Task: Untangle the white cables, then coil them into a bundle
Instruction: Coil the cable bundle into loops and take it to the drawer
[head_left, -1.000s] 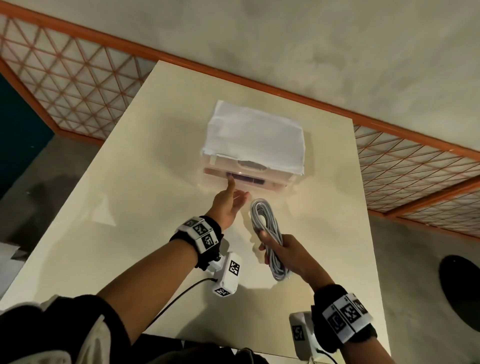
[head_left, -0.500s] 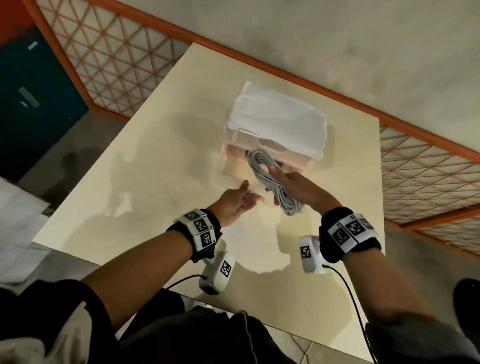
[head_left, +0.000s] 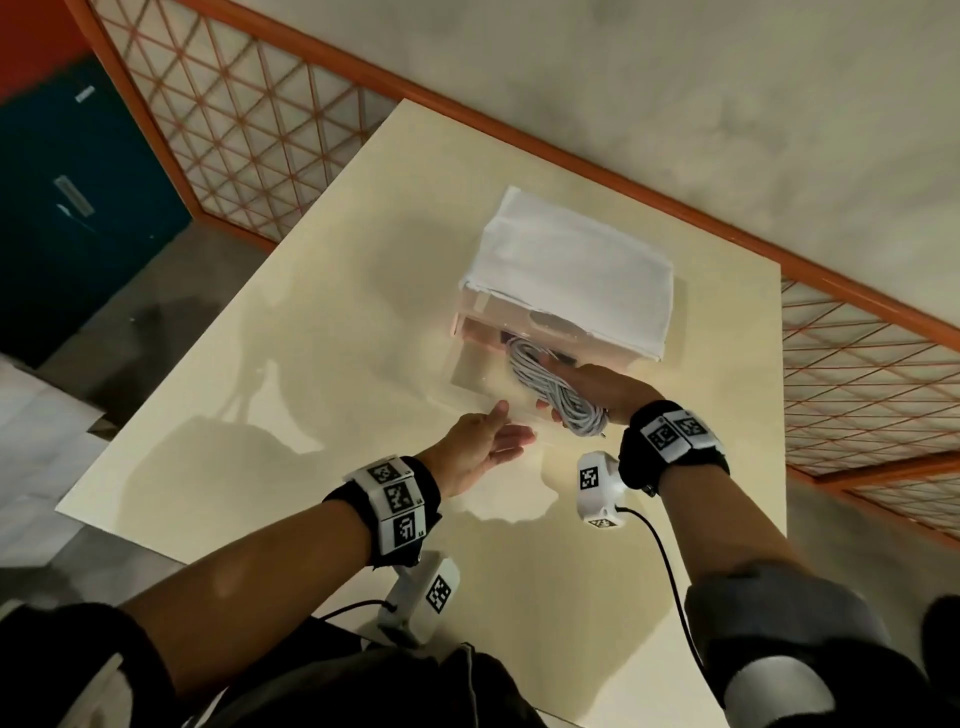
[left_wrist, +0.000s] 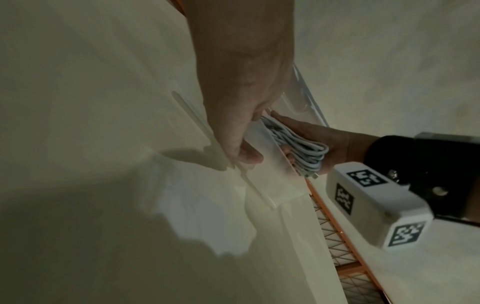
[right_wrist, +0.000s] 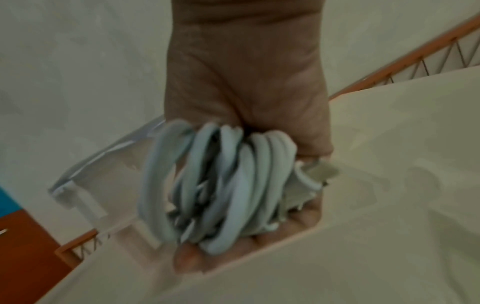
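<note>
Right hand (head_left: 597, 387) clasps the coiled white cable bundle (head_left: 550, 387) at the clear plastic drawer (head_left: 483, 384); left hand (head_left: 475, 449), fingers relaxed, touches its front.

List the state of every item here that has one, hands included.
cable bundle: coiled, gripped in the right hand, at the drawer opening.
clear drawer: pulled out of the box.
box: covered by a white cloth.
right hand: holds the bundle.
left hand: open, at the drawer front.
</note>
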